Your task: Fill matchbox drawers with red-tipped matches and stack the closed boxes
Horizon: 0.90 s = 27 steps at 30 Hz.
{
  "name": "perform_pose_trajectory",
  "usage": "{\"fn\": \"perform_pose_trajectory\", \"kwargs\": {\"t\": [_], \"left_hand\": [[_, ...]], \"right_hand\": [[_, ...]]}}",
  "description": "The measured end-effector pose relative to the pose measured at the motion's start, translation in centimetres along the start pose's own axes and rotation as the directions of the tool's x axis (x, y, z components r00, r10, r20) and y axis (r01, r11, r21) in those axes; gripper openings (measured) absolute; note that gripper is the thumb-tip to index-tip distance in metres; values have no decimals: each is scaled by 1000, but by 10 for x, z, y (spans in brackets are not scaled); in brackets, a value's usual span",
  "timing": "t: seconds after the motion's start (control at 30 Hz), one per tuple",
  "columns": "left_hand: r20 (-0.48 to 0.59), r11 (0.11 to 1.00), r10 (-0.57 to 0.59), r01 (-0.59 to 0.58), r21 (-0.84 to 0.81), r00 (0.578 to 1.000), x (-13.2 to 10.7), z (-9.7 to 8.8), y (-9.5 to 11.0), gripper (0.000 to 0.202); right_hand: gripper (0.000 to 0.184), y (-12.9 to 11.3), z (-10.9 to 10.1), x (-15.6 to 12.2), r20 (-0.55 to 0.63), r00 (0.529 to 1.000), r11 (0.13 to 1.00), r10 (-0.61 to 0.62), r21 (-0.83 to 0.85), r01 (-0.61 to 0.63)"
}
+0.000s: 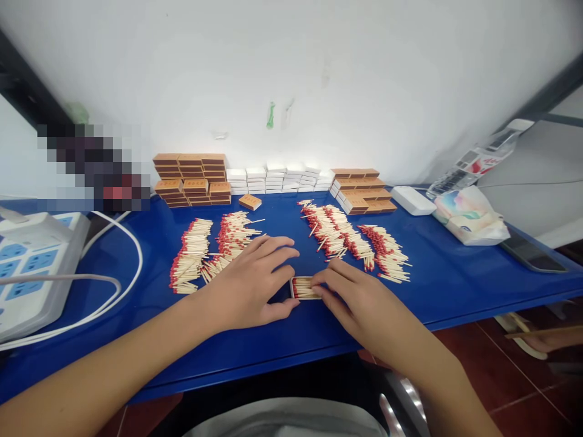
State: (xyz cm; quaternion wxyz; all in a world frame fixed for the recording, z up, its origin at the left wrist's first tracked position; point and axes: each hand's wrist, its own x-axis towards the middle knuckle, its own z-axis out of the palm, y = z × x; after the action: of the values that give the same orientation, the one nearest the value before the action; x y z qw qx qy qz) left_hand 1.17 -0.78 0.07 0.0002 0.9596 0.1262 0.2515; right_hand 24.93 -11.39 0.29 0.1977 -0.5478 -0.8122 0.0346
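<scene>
A small white matchbox tray lies on the blue table in front of me, with red-tipped matches laid lengthwise in it. At its left end, my left hand holds the tray between thumb and index finger, the other fingers spread above. My right hand reaches over the right end, its fingertips closed together on the matches inside. Its fingers cover that end of the tray. Loose matches lie in piles beyond my hands, one heap on the left and another on the right.
Against the wall stand brown matchboxes, white trays and more brown boxes. A single matchbox lies before them. A power strip with cables is left; a white box, tissue pack and phone are right.
</scene>
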Motion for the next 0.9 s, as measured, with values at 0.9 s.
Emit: {"fn": "perform_pose_trajectory", "kwargs": {"t": [0.9], "left_hand": [[9,1000,-8,8,-14,1000,-1,1,-1,18]], "right_hand": [[13,-1,12,9,-63,997,994,52,103,-45]]}}
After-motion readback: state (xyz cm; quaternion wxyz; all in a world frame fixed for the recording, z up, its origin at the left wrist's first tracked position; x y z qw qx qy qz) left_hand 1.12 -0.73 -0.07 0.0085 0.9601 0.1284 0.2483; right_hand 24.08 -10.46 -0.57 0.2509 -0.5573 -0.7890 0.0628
